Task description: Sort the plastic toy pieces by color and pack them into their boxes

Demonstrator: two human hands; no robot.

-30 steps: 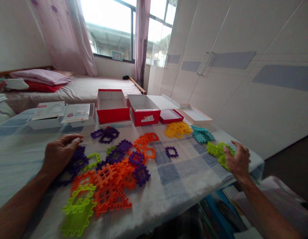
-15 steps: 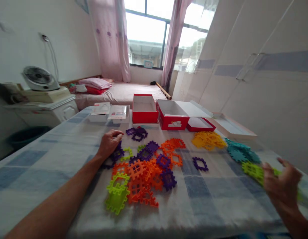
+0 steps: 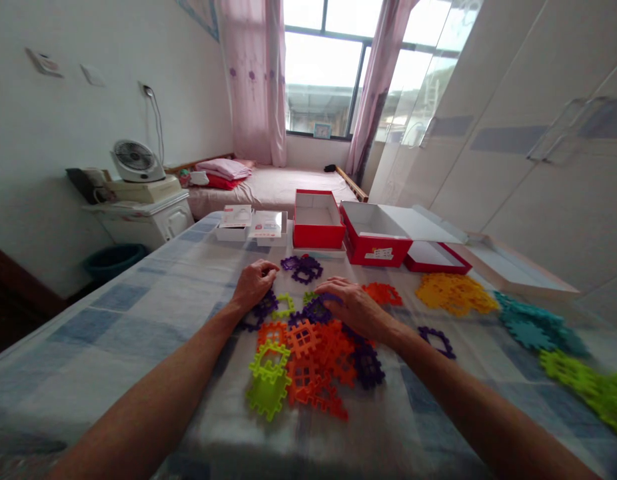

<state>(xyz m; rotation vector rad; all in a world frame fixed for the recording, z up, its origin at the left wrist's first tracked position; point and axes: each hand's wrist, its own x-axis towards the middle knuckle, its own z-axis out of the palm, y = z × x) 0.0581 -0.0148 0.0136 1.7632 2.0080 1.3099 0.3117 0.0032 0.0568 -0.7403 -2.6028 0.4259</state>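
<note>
Sorting by colour looks partly done, judging from how the flat plastic interlocking tiles lie on the blue-and-white checked tablecloth (image 3: 113, 320). At the far right sit a heap of yellow tiles (image 3: 453, 293), a heap of teal tiles (image 3: 536, 327) and, nearer, a heap of lime-green tiles (image 3: 593, 390). A small purple group (image 3: 302, 268) lies before the open red cardboard boxes (image 3: 318, 227). The mixed pile of orange, purple and green tiles (image 3: 308, 353) in the middle remains unsorted.

The left hand (image 3: 253, 283) rests palm down, fingers curled over purple tiles (image 3: 261, 308) at the pile's far left edge; whether it grips any I cannot tell. The right hand (image 3: 356, 308) lies flat, fingers spread and pressing a purple tile (image 3: 316, 310), not closed around it. Both forearms stretch in from the near edge.
</note>
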